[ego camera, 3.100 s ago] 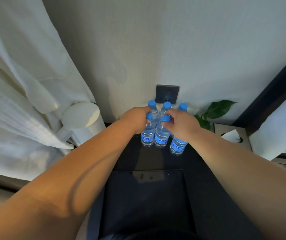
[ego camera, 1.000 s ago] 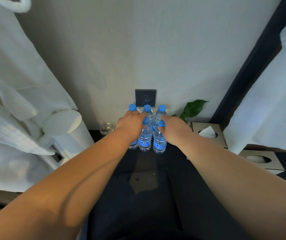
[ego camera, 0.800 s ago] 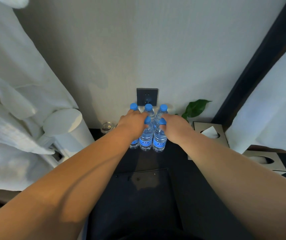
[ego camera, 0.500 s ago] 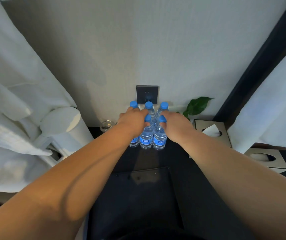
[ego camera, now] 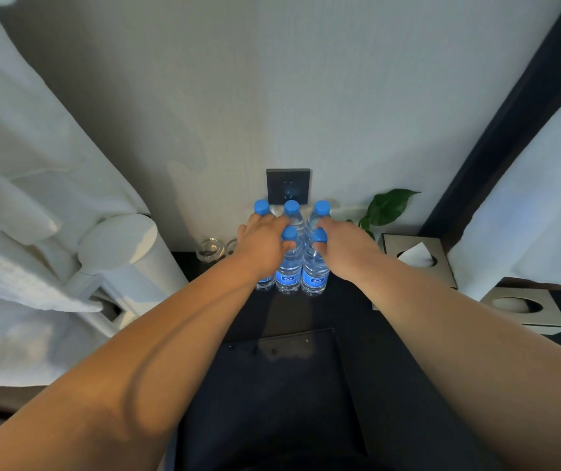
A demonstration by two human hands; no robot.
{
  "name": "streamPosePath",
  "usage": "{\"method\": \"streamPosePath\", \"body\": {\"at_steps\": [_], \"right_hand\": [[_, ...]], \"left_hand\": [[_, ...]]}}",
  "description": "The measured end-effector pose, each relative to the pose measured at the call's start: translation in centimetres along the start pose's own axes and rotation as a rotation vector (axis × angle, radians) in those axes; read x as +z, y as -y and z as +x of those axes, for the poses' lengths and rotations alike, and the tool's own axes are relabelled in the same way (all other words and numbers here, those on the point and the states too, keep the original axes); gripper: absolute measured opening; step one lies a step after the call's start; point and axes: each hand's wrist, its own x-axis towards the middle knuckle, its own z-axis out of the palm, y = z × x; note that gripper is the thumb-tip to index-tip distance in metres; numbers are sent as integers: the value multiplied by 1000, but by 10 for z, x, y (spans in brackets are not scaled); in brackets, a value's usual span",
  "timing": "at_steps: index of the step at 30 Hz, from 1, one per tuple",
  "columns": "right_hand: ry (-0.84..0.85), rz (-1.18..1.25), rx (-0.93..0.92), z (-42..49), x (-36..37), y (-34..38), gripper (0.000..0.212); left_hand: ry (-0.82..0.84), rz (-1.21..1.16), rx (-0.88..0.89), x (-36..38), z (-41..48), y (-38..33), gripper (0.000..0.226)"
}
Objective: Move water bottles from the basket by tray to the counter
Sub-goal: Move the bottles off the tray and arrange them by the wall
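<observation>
Where the dark table (ego camera: 360, 321) met the wall at mid-frame, just beyond the black tray (ego camera: 289, 385), blue-capped water bottles (ego camera: 314, 270) stood upright and touching, the left grip (ego camera: 262, 246) and right grip (ego camera: 343, 248) curled round their necks.

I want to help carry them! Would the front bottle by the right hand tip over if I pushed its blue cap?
Probably: the front right bottle is tall and slim, so a push at the cap could topple it. It looks full, so likely heavy, steadier.
</observation>
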Motion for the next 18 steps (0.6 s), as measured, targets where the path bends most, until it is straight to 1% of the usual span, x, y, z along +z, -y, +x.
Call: {"method": "streamPosePath", "body": {"at_steps": [7,18], "right_hand": [[-22,87,0,2,2,-11,34],[-44,79,-14,8,10,-14,33]], "left_hand": [[-28,-19,18,5,4,-8,25],[-12,-4,-5,0,8,-2,30]]}}
